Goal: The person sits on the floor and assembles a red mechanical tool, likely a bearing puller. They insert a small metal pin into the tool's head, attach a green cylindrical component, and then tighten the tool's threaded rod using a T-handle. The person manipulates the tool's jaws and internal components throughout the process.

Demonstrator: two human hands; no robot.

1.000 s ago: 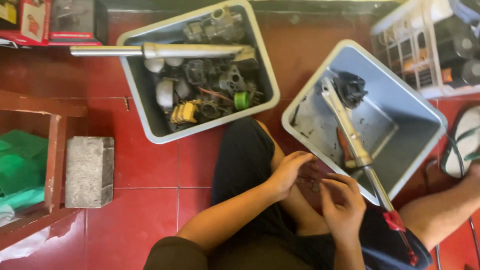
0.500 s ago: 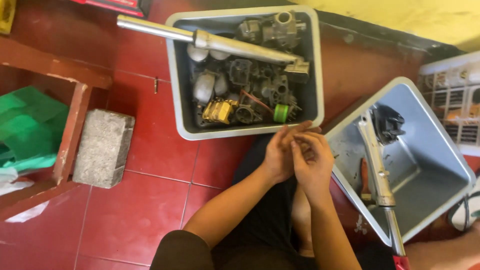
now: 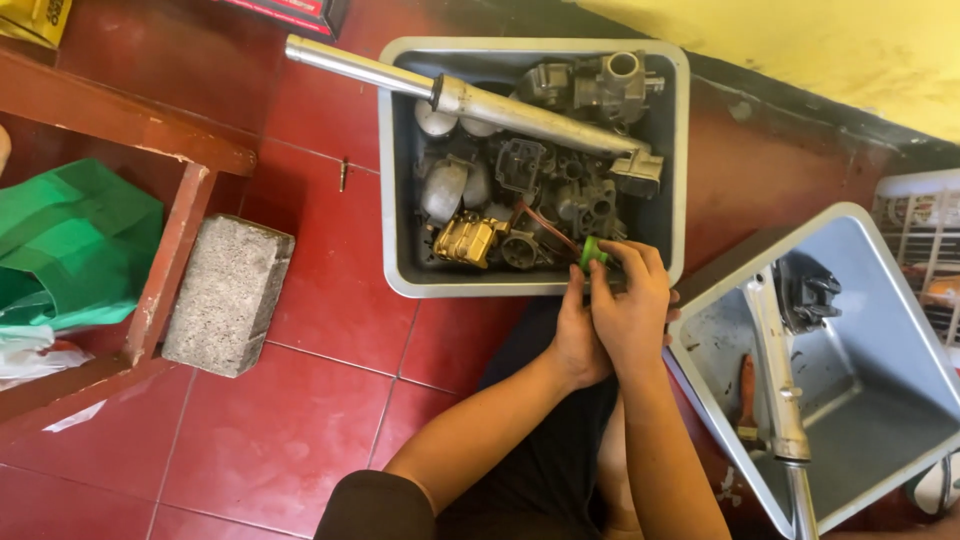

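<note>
Seated on the red tile floor [image 3: 320, 330], legs folded, both hands raised to the near rim of the grey bin [image 3: 390, 200]; working on a small green part [image 3: 592, 252] right at that rim, just above the jumble of grey metal castings inside.

Right hand [image 3: 632, 310]: fingers curled forward, tips pinching the green part and holding it up over the bin's near edge. Left hand [image 3: 578, 335]: pressed close against the right from the left side, fingers bent upward toward the same part; cannot tell whether it grips anything, since the right hand covers its fingertips.

Inside the bin: a long metal tube [image 3: 520, 110] lying slantwise across the far half, its thin end sticking out over the far left rim; a brass-coloured casting [image 3: 465, 240] near the left of the green part; darker engine pieces packed around.

To the right, a second grey bin [image 3: 730, 260], tilted, mostly bare, with another metal tube [image 3: 775, 370] leaning along its left wall. To the left, a concrete block [image 3: 228, 295] on the floor, touching a red wooden frame [image 3: 170, 250]; a green bag [image 3: 70, 240] further left behind it.

Judged from the grip: seems to be the stage of picking over or fitting one small piece, two-handed, close to the bin. Any further handling calls for a steady pinch on the green part and support from the left, given how small it is and how easily it could drop among the castings below.
</note>
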